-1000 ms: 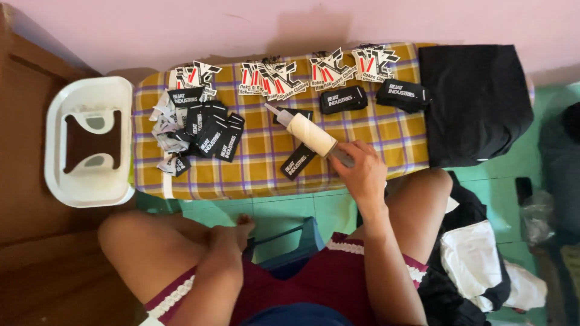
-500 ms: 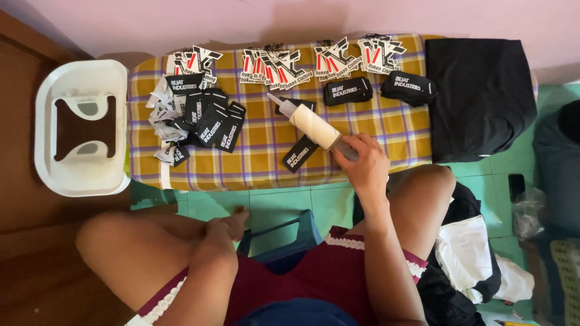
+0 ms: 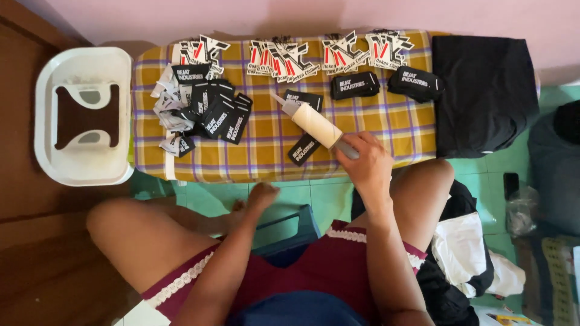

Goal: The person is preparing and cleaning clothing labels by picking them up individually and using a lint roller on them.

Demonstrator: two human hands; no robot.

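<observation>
The rigid, light-looking cream applicator tube (image 3: 314,124) is gripped at its rear by the right hand (image 3: 367,164) fingers, nozzle ahead; the left hand (image 3: 261,196) rests loosely curled, empty.

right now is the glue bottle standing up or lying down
Lying down: the glue bottle rests slantwise on the checked cloth, nozzle toward the far left, right hand gripping its base.

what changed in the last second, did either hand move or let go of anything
Little changed. The right hand keeps its grip on the cream tube, nozzle aimed up-left over the checked cloth. The left hand stays low near the knee. Labels unmoved.
</observation>
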